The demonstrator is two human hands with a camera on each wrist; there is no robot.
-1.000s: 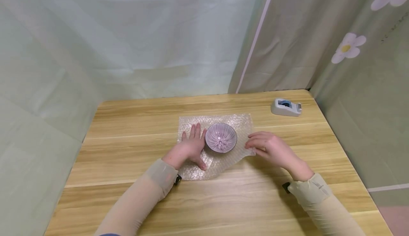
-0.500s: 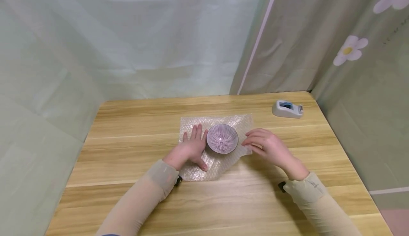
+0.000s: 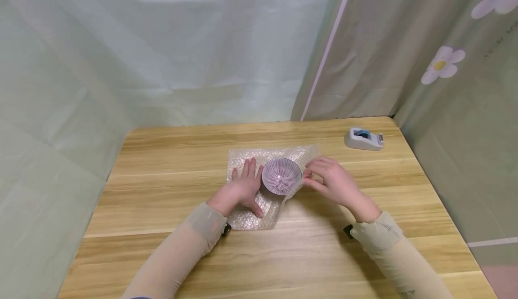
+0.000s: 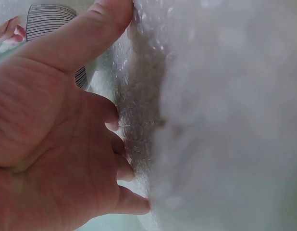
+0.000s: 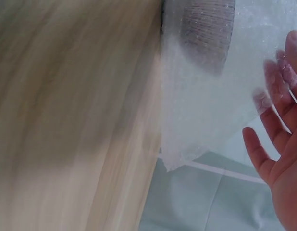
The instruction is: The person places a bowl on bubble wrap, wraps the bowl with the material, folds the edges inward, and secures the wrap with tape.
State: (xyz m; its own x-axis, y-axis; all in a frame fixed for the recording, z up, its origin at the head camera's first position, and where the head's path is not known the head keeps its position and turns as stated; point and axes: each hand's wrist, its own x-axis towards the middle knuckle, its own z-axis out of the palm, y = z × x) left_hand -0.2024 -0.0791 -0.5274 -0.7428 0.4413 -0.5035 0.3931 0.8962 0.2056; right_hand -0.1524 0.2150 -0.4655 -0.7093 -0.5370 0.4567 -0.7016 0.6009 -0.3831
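A small bowl with purple-striped inside sits upright on a sheet of bubble wrap on the table. My left hand lies flat with spread fingers on the wrap, just left of the bowl. At the bowl's right side, my right hand pinches the wrap's right edge and holds it raised near the rim. The right wrist view shows the lifted bubble wrap hanging from the right fingers, with the bowl's striped wall blurred behind it. In the left wrist view the bowl is partly hidden by the thumb.
A pale grey tape dispenser with a blue-cored roll stands at the table's back right corner. The wooden table is bordered by pale curtains behind and at both sides.
My right hand has moved left and lifted the wrap's right side, bringing its edge up against the bowl's rim. My left hand and the bowl stay in place.
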